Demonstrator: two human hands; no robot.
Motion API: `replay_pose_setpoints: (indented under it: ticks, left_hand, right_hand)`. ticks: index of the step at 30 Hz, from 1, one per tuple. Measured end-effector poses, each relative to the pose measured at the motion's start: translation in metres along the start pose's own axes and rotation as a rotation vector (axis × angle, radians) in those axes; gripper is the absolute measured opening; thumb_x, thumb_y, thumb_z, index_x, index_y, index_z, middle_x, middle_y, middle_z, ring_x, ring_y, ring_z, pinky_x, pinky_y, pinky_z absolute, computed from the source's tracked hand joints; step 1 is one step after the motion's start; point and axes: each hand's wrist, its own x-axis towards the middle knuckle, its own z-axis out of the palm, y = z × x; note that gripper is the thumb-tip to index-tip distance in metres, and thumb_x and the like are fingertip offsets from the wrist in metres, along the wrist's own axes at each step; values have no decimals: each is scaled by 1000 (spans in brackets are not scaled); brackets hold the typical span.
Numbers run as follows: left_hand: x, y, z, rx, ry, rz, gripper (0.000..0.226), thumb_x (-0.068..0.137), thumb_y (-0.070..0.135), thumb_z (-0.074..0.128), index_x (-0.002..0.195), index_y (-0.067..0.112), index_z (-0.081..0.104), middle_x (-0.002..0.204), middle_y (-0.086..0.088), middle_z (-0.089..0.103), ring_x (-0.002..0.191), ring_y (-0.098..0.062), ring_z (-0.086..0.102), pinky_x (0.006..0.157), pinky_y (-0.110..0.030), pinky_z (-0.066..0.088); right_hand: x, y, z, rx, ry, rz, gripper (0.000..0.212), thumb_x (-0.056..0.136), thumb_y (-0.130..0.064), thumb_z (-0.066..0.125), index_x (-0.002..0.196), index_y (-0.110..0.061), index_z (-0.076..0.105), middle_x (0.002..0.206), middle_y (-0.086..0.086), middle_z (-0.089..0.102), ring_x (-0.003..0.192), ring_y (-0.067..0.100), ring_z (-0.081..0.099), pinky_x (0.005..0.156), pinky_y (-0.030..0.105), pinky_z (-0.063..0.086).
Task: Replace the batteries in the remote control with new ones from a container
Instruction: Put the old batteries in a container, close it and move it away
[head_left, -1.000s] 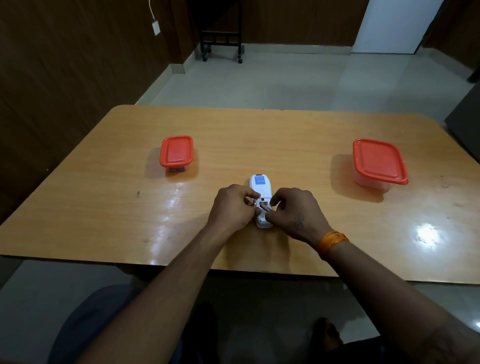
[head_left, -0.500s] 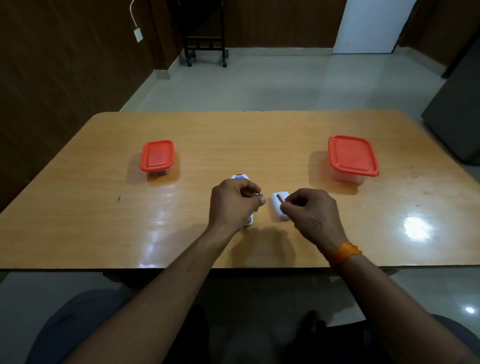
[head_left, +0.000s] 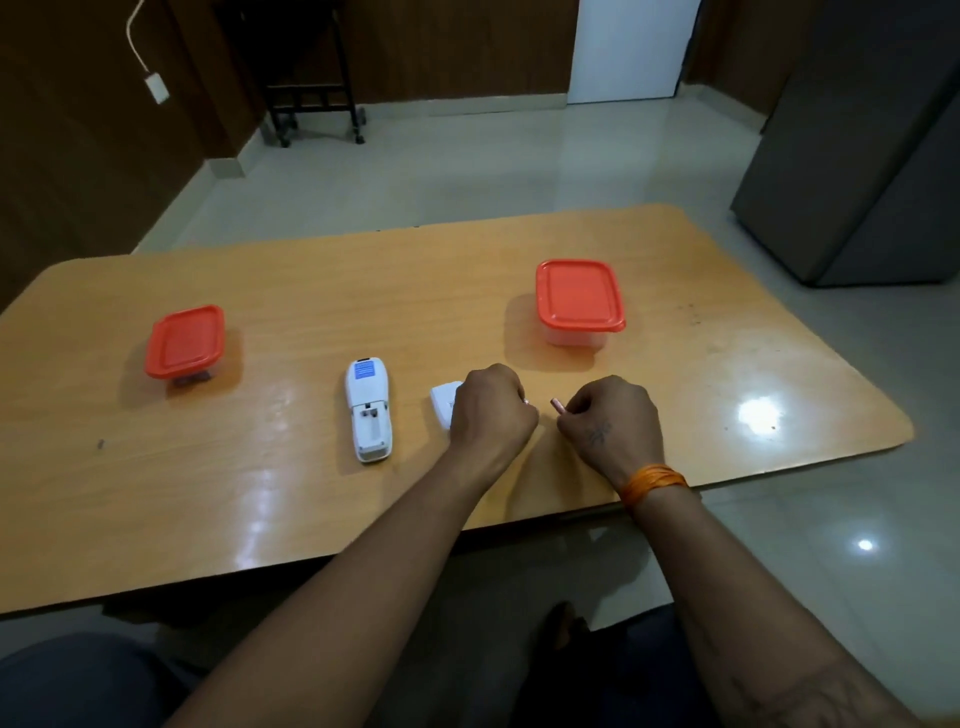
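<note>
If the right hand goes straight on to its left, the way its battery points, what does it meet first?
Probably the left hand, close beside the right hand and its battery; depth is uncertain.

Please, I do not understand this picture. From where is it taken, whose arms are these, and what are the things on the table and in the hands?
There is no machine here. A person wears a camera on the head, so you look down along their own two arms.

On the wooden table a white remote control lies on its face with its battery compartment open and, as far as I can see, empty. Its white cover lies beside it, partly hidden by the left hand. Two containers with red lids stand further back: a small one on the left, a larger one on the right, both closed.

The right hand pinches a small battery. The left hand is curled round something small with a metallic tip, probably another battery.
</note>
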Motion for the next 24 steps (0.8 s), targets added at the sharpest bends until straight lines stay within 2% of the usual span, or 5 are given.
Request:
replay_pose_setpoints:
  ticks: [3, 9, 18, 21, 24]
  left_hand:
    - [3, 4, 4, 38, 5, 12, 12, 80, 18, 75, 89, 11, 78, 96, -7, 77, 93, -29, 70, 77, -35, 56]
    - [3, 2, 9, 28, 37, 25, 17, 79, 20, 75, 92, 10, 80, 96, -7, 77, 93, -26, 70, 73, -28, 50]
    - [1, 1, 9, -5, 72, 21, 42, 84, 35, 79, 119, 12, 77, 110, -7, 78, 105, -26, 71, 82, -28, 52]
    - [0, 7, 4, -57, 155, 105, 40, 87, 34, 78, 121, 13, 75, 105, -4, 79, 97, -22, 73, 87, -37, 59]
    - [7, 17, 1, -187, 165, 137, 37, 88, 29, 78, 122, 14, 74, 104, -1, 78, 92, -17, 73, 89, -36, 59]
  right_hand:
    - [1, 3, 2, -9, -10, -7, 17, 83, -30, 77, 87, -15, 83, 87, 7, 78, 80, 26, 68, 65, 28, 45]
    - [3, 1, 8, -31, -6, -44, 31, 88, -43, 74, 92, -13, 79, 91, 7, 76, 86, 28, 69, 74, 34, 56]
    - [2, 3, -1, -59, -12, -43, 41, 86, -51, 74, 101, -13, 76, 99, 7, 76, 92, 26, 68, 74, 32, 53]
    - [9, 7, -13, 10, 83, -19, 41, 84, -50, 74, 100, -13, 78, 96, 5, 77, 91, 24, 70, 75, 31, 53]
    - [27, 14, -25, 113, 204, 39, 31, 84, -40, 73, 100, -15, 80, 96, 6, 78, 89, 23, 71, 78, 34, 59]
